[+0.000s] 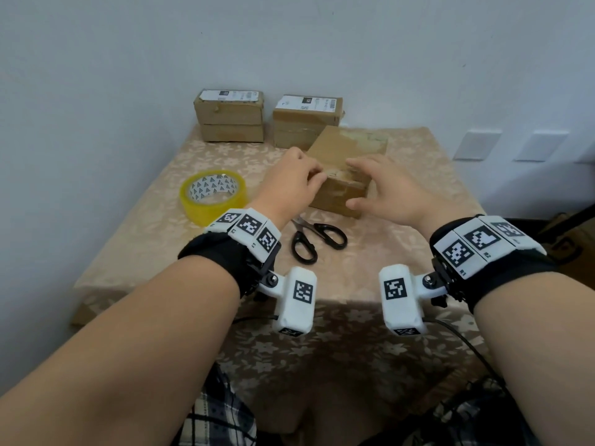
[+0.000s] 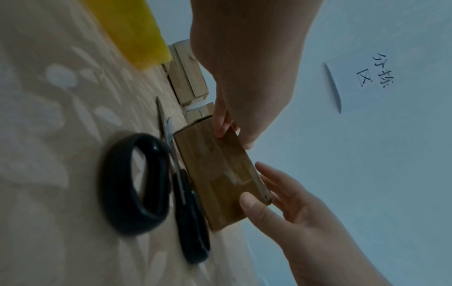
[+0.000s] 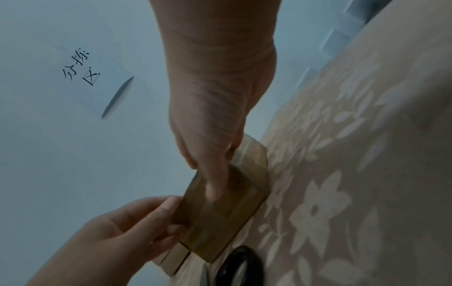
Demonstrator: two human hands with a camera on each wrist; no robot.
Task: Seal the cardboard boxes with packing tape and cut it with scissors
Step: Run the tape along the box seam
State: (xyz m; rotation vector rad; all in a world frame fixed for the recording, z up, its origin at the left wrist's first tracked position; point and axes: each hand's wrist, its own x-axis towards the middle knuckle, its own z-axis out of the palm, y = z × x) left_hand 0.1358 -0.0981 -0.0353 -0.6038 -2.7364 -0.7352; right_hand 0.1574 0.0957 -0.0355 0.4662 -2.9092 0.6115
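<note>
A small brown cardboard box [image 1: 343, 194] with glossy tape on it stands at the middle of the table. My left hand [image 1: 314, 175] grips its top left edge, thumb on the near face [image 2: 221, 127]. My right hand [image 1: 354, 183] holds the right end, with straight fingers over the top and its thumb [image 3: 215, 187] pressed on the near face. Black-handled scissors [image 1: 317, 238] lie shut just in front of the box, beside my left wrist. A yellowish roll of packing tape [image 1: 212, 196] lies flat to the left, apart from both hands.
Two stacks of cardboard boxes [image 1: 230, 115] [image 1: 306, 119] stand against the back wall, the right one just behind the held box. The table [image 1: 402, 252] wears a floral beige cloth. A paper note [image 2: 362, 85] hangs on the wall.
</note>
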